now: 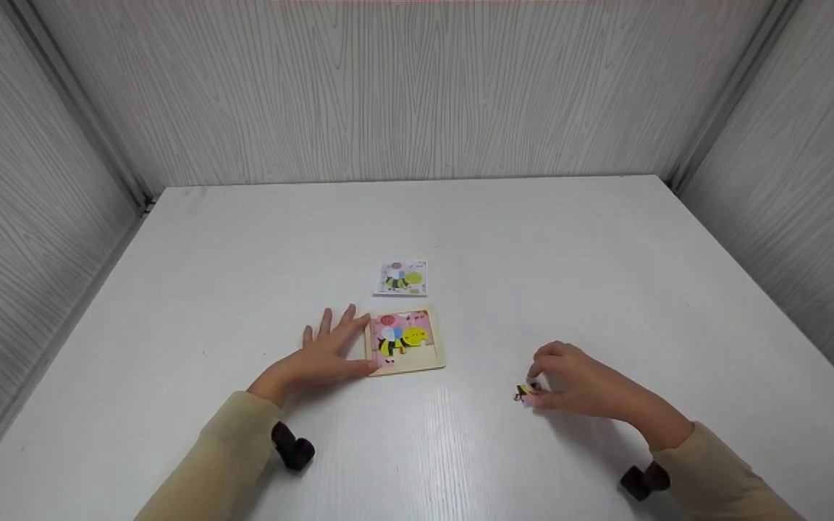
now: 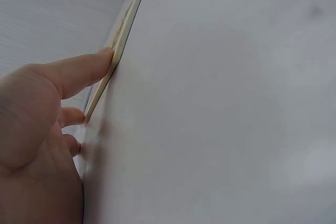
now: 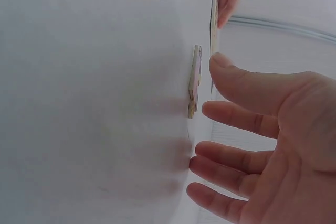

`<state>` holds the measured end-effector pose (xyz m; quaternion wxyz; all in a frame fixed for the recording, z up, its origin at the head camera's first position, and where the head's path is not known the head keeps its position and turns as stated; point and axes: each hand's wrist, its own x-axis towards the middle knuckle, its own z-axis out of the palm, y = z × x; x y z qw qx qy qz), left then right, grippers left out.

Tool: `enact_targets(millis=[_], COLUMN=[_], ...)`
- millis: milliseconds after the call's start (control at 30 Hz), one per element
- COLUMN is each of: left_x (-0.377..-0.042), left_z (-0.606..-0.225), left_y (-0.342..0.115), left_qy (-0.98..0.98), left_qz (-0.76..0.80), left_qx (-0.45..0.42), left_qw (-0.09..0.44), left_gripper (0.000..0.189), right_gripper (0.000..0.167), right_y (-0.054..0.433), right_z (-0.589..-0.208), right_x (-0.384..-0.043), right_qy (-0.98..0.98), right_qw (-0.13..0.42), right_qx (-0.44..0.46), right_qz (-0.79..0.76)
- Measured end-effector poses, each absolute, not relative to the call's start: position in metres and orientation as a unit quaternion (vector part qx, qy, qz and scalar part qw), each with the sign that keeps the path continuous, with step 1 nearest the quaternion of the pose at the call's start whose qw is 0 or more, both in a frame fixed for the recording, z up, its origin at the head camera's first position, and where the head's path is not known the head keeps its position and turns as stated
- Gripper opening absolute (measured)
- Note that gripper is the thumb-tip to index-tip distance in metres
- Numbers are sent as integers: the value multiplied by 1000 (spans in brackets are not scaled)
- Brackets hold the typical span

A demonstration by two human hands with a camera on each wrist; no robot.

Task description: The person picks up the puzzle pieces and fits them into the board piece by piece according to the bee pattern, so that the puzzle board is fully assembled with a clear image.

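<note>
In the head view, a small wooden jigsaw tray (image 1: 428, 356) holds a bee picture on pink, with bare wood showing at its lower right. My left hand (image 1: 326, 354) is spread at the tray's left side, thumb at the lower corner and index finger at the upper one. The left wrist view shows that thumb (image 2: 97, 66) touching the tray's edge. To the right, loose puzzle material (image 1: 525, 394) in pink, yellow and black lies on the table; whether it is one piece or more, I cannot tell. Over it hovers my right hand (image 1: 580, 380), thumb and fingers apart around it.
Behind the tray lies a square picture card (image 1: 402, 278) with the same bee design. The white tabletop (image 1: 569, 239) is bounded by pale wood-grain panels (image 1: 402, 94) at the back and both sides. A dark wrist device (image 1: 292, 447) sits on each sleeve.
</note>
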<state>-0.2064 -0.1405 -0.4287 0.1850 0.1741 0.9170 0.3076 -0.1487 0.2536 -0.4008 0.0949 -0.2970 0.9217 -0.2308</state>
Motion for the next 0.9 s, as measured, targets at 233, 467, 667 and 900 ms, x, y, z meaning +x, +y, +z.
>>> enact_targets(millis=[233, 467, 667, 900], left_x=[-207, -208, -207, -207], left_z=[-430, -433, -432, -431], left_y=[-140, -141, -142, -141], left_qy=[917, 914, 913, 914], left_qz=[309, 315, 316, 314], left_qx=[173, 183, 187, 181], left_qw=[183, 178, 177, 181], left_gripper=[86, 87, 85, 85], right_gripper=[25, 21, 17, 16], right_y=[256, 255, 254, 254], right_z=[-404, -405, -407, -407], right_x=[-145, -144, -146, -147], right_qy=[924, 920, 919, 917], right_qw=[85, 71, 61, 61], right_qx=[-304, -313, -320, -321], right_qz=[-217, -224, -224, -227])
